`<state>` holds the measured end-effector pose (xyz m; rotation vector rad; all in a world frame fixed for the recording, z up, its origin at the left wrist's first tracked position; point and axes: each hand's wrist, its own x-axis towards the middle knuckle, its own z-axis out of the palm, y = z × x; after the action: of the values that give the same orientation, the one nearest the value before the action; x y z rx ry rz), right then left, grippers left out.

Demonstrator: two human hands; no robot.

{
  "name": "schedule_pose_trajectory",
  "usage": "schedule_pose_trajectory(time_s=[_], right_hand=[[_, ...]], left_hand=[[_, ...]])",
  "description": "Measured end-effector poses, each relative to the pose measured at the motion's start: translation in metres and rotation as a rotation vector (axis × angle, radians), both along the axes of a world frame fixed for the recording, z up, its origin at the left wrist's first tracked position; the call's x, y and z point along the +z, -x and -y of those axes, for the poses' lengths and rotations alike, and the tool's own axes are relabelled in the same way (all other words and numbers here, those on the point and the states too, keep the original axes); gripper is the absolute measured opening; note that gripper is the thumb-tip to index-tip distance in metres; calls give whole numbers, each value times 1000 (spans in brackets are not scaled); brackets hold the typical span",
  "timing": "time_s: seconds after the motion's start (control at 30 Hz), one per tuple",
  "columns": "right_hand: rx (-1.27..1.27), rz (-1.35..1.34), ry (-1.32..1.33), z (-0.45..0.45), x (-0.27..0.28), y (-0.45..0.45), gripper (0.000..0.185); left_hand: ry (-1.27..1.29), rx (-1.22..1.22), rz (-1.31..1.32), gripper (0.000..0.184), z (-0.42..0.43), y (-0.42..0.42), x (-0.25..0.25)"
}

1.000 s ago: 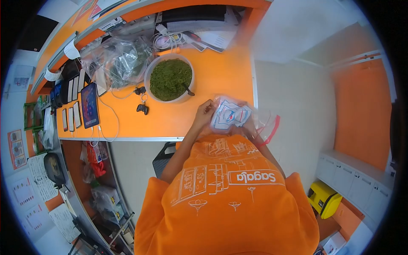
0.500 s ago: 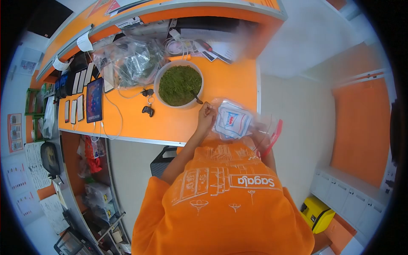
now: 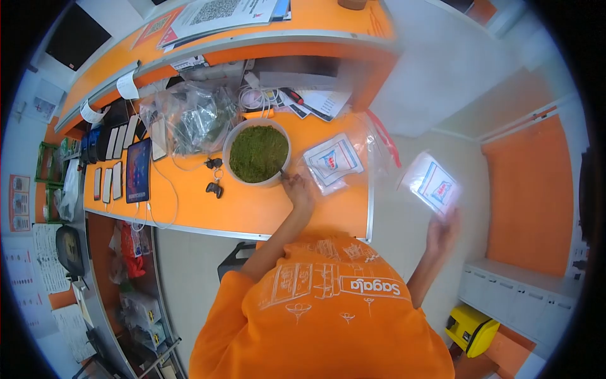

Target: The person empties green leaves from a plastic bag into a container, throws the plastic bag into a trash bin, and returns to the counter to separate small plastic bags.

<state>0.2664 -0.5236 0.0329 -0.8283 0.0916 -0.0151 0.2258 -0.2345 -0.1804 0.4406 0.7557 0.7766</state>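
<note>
On the orange counter, a round white tub (image 3: pixel 288 151) is filled with shredded green leafy stuff (image 3: pixel 255 151). A dark spoon handle (image 3: pixel 282 170) sticks up over its near right rim; the spoon's head is buried. My left hand (image 3: pixel 297 189) has its fingers closed at this handle. Out over the floor, right of the counter, my right hand (image 3: pixel 444 230) grips the lower end of a clear plastic packet (image 3: pixel 431 184) with a blue-and-red print, slightly blurred. A similar printed packet (image 3: pixel 332 162) lies flat on the counter, beside a clear bag with a red strip (image 3: pixel 386 140).
A crumpled clear plastic bag (image 3: pixel 199 117) lies left of the tub. Several phones (image 3: pixel 117 180), a tablet (image 3: pixel 138 170), a cable and keys with a game-controller keyring (image 3: pixel 214 189) are farther left. Behind are papers (image 3: pixel 325 104). A yellow box (image 3: pixel 471 330) stands at lower right.
My right hand has swung out to the right with one packet. The other packet and red-stripped bag now rest on the counter. My left hand has moved from the packets to the spoon handle.
</note>
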Motion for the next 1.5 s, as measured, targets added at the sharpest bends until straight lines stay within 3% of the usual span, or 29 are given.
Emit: schedule_pose_trajectory(time_s=[0.03,0.17,0.23,0.33,0.43,0.57,0.63,0.67,0.73,0.77,0.83,1.0,1.03,1.33,1.43,1.5], right_hand=[[43,-1,-123,-3,-7,1,22],[164,-123,-141,-47,-14,10,27],[221,-127,-61,-80,3,16,24],[445,-52,47,-97,-9,27,19],[472,-89,49,-118,5,34,14],[698,92,266,-100,-17,21,16],[773,135,403,-104,1,24,18],[814,162,471,-108,12,26,20],[637,259,575,-121,29,39,25],[554,310,621,-124,35,44,28],[624,618,774,-126,41,46,35],[1025,1374,951,-155,51,53,28],[971,1424,882,-162,37,59,22],[1254,1614,836,-184,3,89,10],[1395,1540,870,-199,0,93,9],[1473,1477,943,-210,-13,94,10]], left_hand=[[-26,-67,-116,17,-1,10,9],[-92,-489,-491,30,5,54,52],[-238,-783,-273,37,12,72,120],[-353,-1029,21,39,22,82,176],[-150,-971,156,39,15,88,201],[-372,-880,48,34,-4,101,228],[-497,-781,5,30,-7,111,235],[-584,-780,-30,26,-11,117,237],[-754,-765,-112,17,-17,132,241],[-967,-726,-141,14,-19,137,246],[-1386,-627,-228,8,-22,146,257],[-1304,-713,-441,8,4,170,263],[-1295,-704,-494,8,11,177,261],[-1074,-557,-736,9,34,228,232],[-946,-707,-608,8,8,237,223],[-927,-688,-473,13,-11,247,190]])
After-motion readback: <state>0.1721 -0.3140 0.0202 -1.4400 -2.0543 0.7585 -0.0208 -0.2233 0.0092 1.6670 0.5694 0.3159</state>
